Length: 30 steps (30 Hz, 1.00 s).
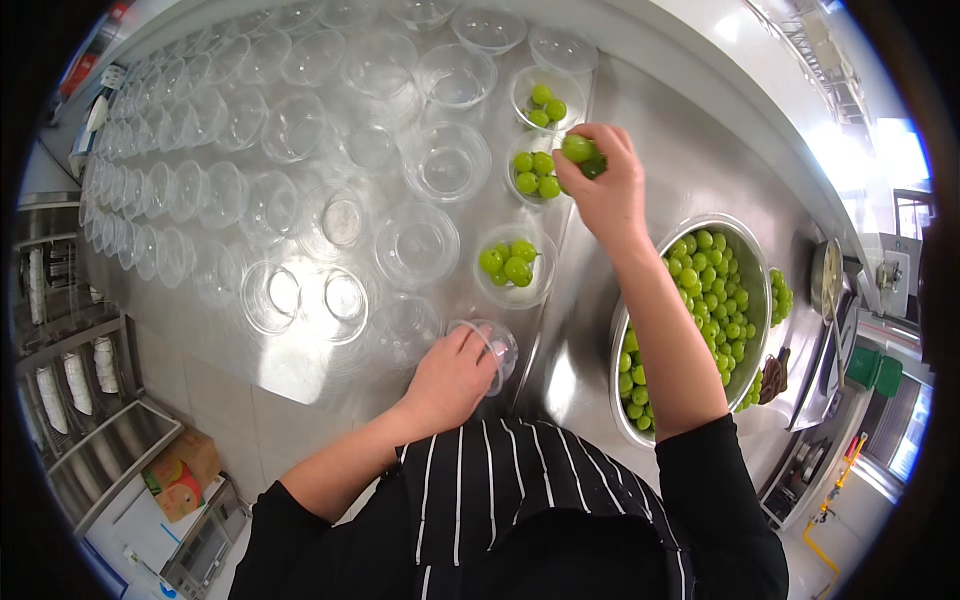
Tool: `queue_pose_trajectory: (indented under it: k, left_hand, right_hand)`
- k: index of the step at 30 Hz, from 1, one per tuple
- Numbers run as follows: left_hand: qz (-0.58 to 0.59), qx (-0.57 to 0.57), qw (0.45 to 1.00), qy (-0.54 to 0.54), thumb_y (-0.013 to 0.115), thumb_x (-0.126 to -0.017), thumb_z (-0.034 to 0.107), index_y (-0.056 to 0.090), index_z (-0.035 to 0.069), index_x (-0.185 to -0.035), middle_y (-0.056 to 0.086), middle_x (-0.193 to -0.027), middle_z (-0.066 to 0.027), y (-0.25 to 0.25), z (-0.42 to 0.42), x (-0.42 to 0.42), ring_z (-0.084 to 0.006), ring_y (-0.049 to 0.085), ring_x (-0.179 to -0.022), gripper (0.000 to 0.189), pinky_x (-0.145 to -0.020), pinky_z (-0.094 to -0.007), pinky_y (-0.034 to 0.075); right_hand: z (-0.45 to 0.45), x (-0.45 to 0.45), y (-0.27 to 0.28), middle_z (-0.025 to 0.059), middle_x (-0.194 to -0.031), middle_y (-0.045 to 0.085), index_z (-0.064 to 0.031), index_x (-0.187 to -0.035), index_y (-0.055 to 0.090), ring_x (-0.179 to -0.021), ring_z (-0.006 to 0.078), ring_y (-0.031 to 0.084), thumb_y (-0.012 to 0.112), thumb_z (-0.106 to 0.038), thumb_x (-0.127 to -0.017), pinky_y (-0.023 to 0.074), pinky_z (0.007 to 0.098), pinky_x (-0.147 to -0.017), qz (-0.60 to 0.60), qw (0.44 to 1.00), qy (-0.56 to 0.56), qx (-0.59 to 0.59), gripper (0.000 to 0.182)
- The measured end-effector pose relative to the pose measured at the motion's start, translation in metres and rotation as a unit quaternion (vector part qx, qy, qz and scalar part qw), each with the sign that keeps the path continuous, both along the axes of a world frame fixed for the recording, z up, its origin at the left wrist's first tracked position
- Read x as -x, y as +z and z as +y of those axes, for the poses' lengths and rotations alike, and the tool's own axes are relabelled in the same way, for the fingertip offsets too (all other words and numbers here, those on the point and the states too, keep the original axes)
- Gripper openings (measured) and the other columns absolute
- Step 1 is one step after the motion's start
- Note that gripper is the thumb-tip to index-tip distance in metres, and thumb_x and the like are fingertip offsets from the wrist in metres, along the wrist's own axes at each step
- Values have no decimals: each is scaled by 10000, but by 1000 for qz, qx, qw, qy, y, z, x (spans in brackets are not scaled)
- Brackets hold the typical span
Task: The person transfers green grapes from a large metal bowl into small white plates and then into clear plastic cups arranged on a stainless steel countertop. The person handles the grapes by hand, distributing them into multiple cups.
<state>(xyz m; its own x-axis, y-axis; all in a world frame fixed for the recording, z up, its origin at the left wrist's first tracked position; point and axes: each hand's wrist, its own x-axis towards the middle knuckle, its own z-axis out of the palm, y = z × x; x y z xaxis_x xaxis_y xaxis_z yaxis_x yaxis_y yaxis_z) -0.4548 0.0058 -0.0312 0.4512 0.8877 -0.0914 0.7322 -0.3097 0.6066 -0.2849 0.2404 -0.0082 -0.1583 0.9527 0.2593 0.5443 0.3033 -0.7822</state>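
Observation:
My right hand (609, 176) holds green grapes (578, 148) above the edge of a clear plastic bowl (516, 196) that has several grapes in it. Behind that stands another clear bowl (523, 118) with grapes, and nearer to me a third one (515, 298), also with grapes. My left hand (453, 377) has its fingers inside a tilted clear plastic bowl (504, 351) at the table's near edge; no grapes show in it. A large metal basin (757, 262) full of green grapes (701, 281) lies to the right, partly behind my right forearm.
Rows of clear plastic bowls (448, 161) cover the left of the steel table (574, 300). More grapes (780, 296) lie beyond the basin, near a metal pan (827, 274). Shelving (71, 341) and a cardboard box (184, 469) are at lower left. A wall ledge bounds the back.

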Motion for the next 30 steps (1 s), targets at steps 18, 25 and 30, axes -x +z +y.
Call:
queue_pose_trajectory:
  k: [18, 25, 30]
  left_hand:
    - [17, -51, 989, -135, 620, -786, 176, 627, 105, -936, 581, -849, -40, -22, 9, -5, -226, 589, -848, 166, -825, -365, 440]
    - [13, -57, 991, -116, 597, -796, 167, 610, 122, -884, 550, -783, -27, -16, 13, -2, -205, 563, -775, 100, -748, -351, 421]
    - [-28, -67, 994, -85, 684, -793, 242, 594, 130, -826, 537, -754, -11, -17, 17, 0, -182, 547, -749, 147, -709, -336, 406]
  right_hand:
    - [86, 16, -5, 110, -1190, 584, -80, -1165, 630, -898, 264, 643, 799, -192, -802, 531, 385, -846, -227, 969, 37, 89, 416]
    - [112, 11, -13, 124, -1058, 643, -47, -1165, 639, -868, 234, 636, 713, -181, -879, 521, 354, -822, -151, 984, 41, 81, 325]
    - [109, 20, -21, 179, -981, 679, -37, -1164, 644, -858, 284, 644, 629, -220, -952, 512, 369, -817, -91, 986, 52, 133, 280]
